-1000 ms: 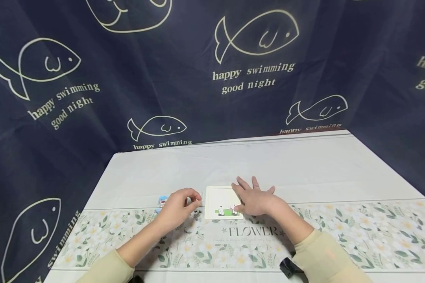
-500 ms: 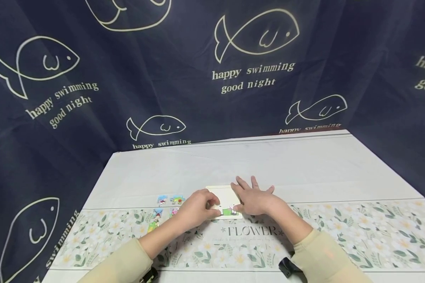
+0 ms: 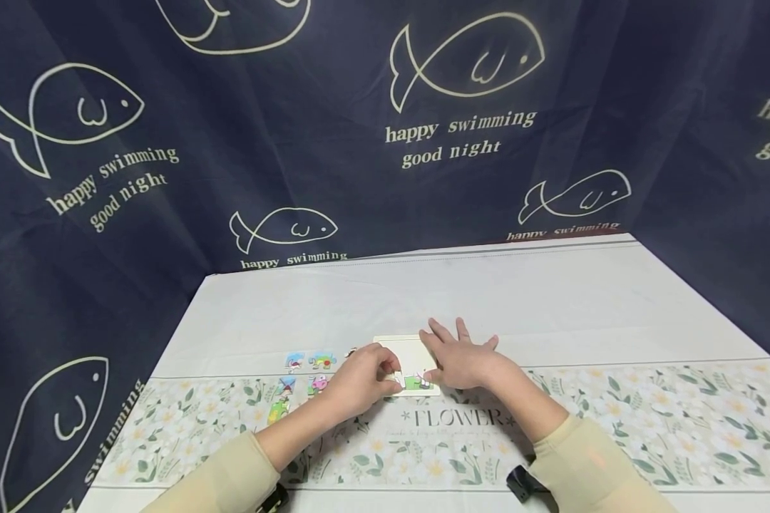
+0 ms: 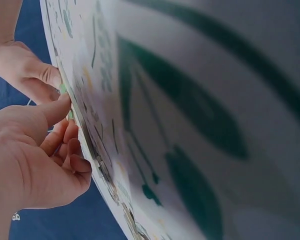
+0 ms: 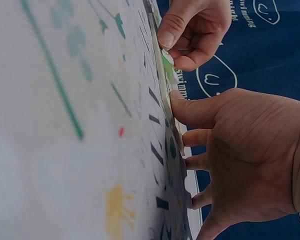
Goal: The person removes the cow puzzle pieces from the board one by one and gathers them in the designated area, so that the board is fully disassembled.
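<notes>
In the head view, a cream puzzle board (image 3: 411,349) lies flat on the table, with a green puzzle piece (image 3: 417,383) along its lower edge. My left hand (image 3: 361,377) is over the board's lower left corner, pinching a small whitish puzzle piece (image 3: 398,378) between thumb and fingers. Much of that piece is hidden by the fingertips. My right hand (image 3: 463,365) rests with spread fingers on the board's right side, its thumb by the lower right corner. The right wrist view shows the left hand's thumb and finger (image 5: 182,59) meeting at the board beside the green piece.
Several loose puzzle pieces lie left of the board, among them a blue one (image 3: 295,362), a pink one (image 3: 318,384) and a green-yellow one (image 3: 279,410). One dark piece (image 3: 351,352) is partly behind the left hand. A floral tablecloth (image 3: 616,420) covers the table; a navy curtain (image 3: 372,178) hangs behind.
My left hand has moved right from beside the loose pieces onto the board's lower left corner, then barely shifted in the last half second. The right hand has stayed in place.
</notes>
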`<state>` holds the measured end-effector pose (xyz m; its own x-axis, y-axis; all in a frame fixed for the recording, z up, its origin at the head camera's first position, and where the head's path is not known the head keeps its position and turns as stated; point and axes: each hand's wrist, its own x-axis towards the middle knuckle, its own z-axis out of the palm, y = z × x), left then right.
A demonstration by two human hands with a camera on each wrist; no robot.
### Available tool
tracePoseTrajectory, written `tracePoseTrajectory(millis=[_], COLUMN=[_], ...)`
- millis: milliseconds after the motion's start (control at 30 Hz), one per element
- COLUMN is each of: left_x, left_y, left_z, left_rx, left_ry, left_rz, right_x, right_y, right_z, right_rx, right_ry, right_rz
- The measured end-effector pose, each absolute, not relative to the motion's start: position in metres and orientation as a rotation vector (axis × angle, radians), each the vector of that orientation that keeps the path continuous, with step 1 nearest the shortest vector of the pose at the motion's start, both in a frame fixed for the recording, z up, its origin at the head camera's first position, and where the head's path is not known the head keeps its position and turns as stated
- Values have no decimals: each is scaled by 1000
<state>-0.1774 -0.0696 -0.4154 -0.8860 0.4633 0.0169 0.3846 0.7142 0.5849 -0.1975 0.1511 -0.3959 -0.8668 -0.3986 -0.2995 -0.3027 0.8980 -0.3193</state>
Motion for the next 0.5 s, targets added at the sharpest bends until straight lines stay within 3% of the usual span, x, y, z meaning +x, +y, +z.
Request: tracePoseTrajectory(millis=[500], left_x=[-177], left_y=[-79], left_z=[-413], left_rx=[632], left_ry=[2656], left_rz=[1240], right_x=[-197], right_y=[151], right_z=[-397], right_rx=[-520], right_ry=[2697], right_rz=[-381])
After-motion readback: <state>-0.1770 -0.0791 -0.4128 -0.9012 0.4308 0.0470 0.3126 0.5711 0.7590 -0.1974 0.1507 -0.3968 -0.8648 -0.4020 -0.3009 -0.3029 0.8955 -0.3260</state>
